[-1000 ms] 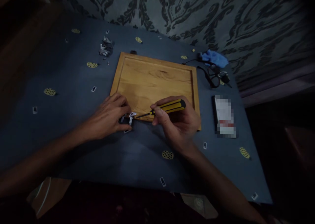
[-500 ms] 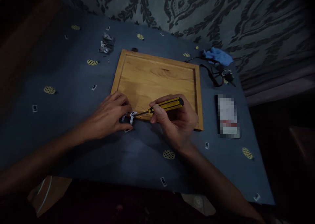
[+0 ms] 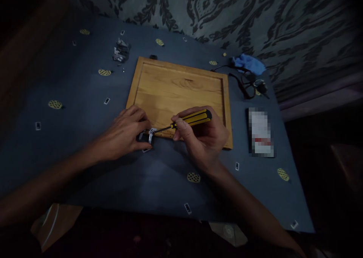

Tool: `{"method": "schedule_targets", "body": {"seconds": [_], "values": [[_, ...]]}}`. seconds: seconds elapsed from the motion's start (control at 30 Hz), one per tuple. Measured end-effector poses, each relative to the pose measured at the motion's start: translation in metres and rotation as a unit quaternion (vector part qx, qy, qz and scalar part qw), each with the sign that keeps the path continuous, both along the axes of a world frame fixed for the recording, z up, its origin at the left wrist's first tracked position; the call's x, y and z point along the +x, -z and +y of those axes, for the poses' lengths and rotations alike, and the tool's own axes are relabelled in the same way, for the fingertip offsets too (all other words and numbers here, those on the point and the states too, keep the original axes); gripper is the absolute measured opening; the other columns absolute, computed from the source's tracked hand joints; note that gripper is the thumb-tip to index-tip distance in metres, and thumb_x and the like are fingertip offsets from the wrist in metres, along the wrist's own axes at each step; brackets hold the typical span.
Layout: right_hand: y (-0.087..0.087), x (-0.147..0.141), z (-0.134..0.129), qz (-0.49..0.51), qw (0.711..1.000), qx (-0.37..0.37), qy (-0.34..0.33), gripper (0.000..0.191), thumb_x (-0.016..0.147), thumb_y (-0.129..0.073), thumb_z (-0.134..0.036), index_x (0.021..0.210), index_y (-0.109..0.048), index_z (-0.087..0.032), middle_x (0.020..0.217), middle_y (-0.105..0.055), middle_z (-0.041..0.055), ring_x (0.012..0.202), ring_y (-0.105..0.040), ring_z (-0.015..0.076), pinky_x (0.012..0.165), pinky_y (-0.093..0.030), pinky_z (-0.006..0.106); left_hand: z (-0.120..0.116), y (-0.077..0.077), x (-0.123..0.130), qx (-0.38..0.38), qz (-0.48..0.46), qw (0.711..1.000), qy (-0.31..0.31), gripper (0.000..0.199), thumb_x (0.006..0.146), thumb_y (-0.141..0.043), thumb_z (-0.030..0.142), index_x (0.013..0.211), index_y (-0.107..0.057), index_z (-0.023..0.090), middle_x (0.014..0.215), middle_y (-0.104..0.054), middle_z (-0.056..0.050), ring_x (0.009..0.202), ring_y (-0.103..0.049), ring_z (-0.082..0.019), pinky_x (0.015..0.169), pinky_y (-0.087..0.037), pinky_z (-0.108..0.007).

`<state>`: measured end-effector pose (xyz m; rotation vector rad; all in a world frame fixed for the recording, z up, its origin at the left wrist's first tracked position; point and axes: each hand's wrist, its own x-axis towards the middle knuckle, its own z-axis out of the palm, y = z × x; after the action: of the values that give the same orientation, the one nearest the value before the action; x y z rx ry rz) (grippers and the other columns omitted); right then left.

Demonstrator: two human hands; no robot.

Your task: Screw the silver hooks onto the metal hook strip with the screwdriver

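A framed wooden panel [image 3: 181, 87] lies flat on the blue patterned tablecloth. At its near left corner sits a metal hinge [image 3: 150, 136], partly hidden by my left hand [image 3: 129, 131], whose thumb and fingers are closed around it. My right hand [image 3: 202, 140] grips a yellow and black screwdriver [image 3: 195, 118] by the handle. The shaft slants down to the left and its tip meets the hinge at the panel's near edge. Small dark holes show along that edge, to the right of the hinge.
Several more metal hinges [image 3: 120, 50] lie in a pile at the back left, with small screws [image 3: 123, 70] close by. On the right are black-framed glasses [image 3: 246, 87], a blue cloth [image 3: 249, 63], keys [image 3: 261, 86] and a blurred-out phone-shaped object [image 3: 260, 132]. A patterned wall stands behind.
The whole view has shifted slightly, so everything appears a little further left. Both hands keep their hold, and the screwdriver tip remains at the hinge.
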<state>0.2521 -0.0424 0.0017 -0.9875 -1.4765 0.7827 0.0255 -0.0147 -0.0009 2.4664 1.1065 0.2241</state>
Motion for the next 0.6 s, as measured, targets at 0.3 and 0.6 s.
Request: {"method": "schedule_targets", "body": {"seconds": [0.3,0.6], "values": [[0.0037,-0.0016,0.0001,0.007,1.000,-0.007,-0.016,0.012,0.099,-0.076,-0.031,0.101,-0.065,-0.026,0.089,-0.076,-0.0036,0.054,-0.065,0.0093,0.050,-0.057,0.026,-0.0009,-0.0012,0.0001,-0.002,0.009,1.000,-0.006,0.038,0.089,-0.087,0.042,0.115,-0.075,0.018,0.116,-0.067,-0.010,0.119,-0.059,-0.034,0.099,-0.049,-0.048],[0.0012,-0.0036,-0.0002,-0.012,0.999,-0.008,-0.030,0.010,0.100,-0.073,-0.033,0.104,-0.066,-0.026,0.092,-0.074,-0.0018,0.059,-0.065,0.0104,0.054,-0.058,0.027,0.0003,0.0038,-0.0022,-0.002,-0.020,1.000,0.000,0.035,0.094,-0.079,0.048,0.118,-0.075,0.021,0.114,-0.066,-0.008,0.115,-0.057,-0.031,0.097,-0.046,-0.045]]}}
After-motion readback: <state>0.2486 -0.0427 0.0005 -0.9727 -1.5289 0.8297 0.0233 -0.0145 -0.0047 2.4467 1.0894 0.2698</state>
